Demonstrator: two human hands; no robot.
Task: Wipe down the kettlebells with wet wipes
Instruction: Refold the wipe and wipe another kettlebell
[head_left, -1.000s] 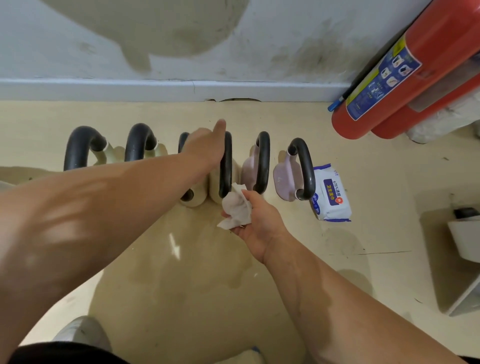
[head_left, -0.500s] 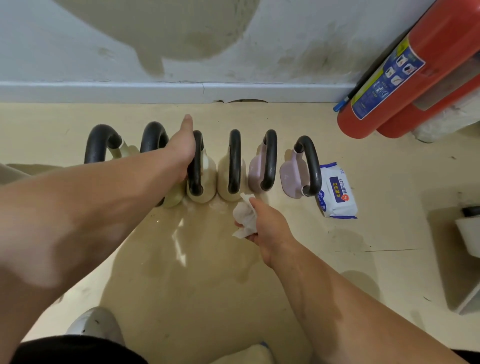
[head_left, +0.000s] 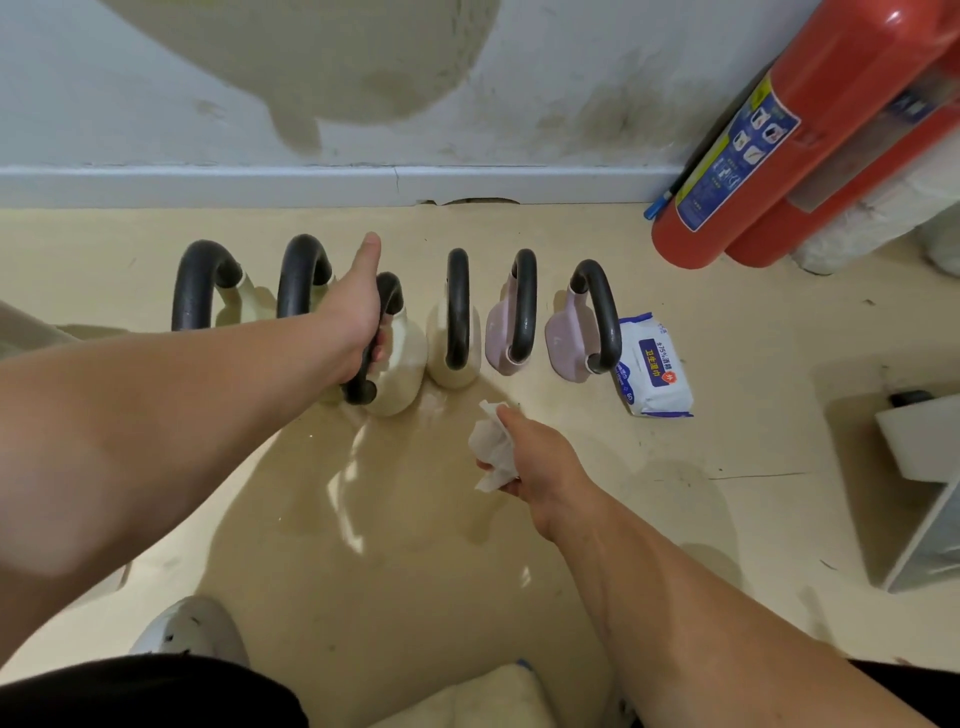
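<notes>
Kettlebells stand six in a row on the beige floor, side by side and set a little out from the skirting of the stained wall. Two red fire extinguishers lean against that wall at the right end, well apart from the row. A white box sits at the right edge.

Counting from the left, four of the bells are cream and the last two are lilac, all with black handles. The third kettlebell sits slightly nearer the person than its neighbours, almost touching the fourth. I cannot tell whether its base is on the floor or just off it.

The left hand reaches across from the left and grips that third bell's handle, its fingers curled under the bar and the thumb sticking out toward the wall.

The right hand hangs above the floor in front of the fourth and fifth bells, near them but touching neither. Its fingers are closed round a crumpled white wet wipe, which bulges out on the side toward the left arm.

A pack of wet wipes, white with a blue label, lies flat just beside the sixth bell. A pale shoe shows under the left forearm.
</notes>
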